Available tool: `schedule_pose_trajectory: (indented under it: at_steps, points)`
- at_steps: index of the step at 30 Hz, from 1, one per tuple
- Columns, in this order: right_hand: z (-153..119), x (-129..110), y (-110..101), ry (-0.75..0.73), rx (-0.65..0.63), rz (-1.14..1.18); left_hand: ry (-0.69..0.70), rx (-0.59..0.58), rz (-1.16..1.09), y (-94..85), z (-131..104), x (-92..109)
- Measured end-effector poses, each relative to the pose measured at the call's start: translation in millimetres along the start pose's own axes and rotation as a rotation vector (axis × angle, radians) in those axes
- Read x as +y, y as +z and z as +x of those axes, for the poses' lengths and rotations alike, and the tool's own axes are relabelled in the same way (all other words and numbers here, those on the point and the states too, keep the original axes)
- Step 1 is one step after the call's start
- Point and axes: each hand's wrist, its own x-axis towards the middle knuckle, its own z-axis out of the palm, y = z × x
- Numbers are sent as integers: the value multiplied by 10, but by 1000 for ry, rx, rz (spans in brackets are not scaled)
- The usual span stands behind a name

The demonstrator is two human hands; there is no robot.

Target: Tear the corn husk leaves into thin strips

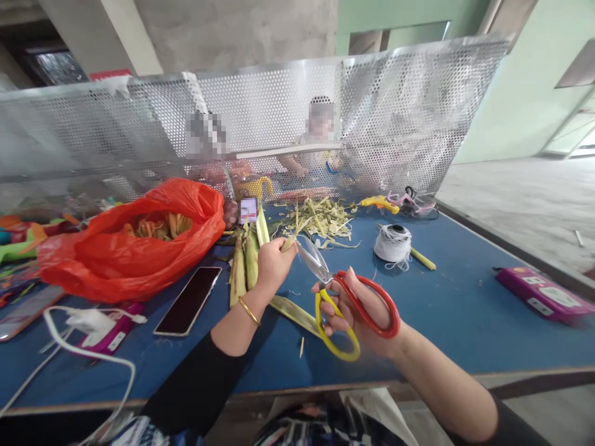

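My left hand [273,265] is closed around a pale green husk strip [289,242], whose end sticks out toward the scissors. In my right hand [356,306] are scissors [317,263] with one red and one yellow handle; the blades stand apart and reach up to the strip. Long corn husks [251,259] lie beside my left wrist. Another husk leaf [297,313] runs under my forearm toward the yellow handle. Past my hands is a pile of shredded husk trimmings [320,218].
On the blue table [446,310] are a red plastic bag [134,272] with husk pieces, a dark phone [188,301], a white string ball [393,243], a yellow glue gun [380,203], a purple box [542,292] and a white cable [132,371]. A perforated metal screen [274,111] divides off people.
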Motion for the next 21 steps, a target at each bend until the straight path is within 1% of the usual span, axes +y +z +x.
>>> schedule_pose_trajectory:
  at_steps: [7,15,17,19,21]
  points:
    - [59,-65,52,31,12,-14,-6,-22,5,18,-31,18]
    - [120,-120,139,17,106,-79,-22,-27,6,24,-19,14]
    - [122,-114,131,-2,142,-125,-37,-33,-7,25,-7,8]
    - [113,-117,80,-33,189,-205,-57,-34,-43,17,5,12]
    - [97,-144,-17,-74,257,-394,-81,-22,-96,2,23,34]
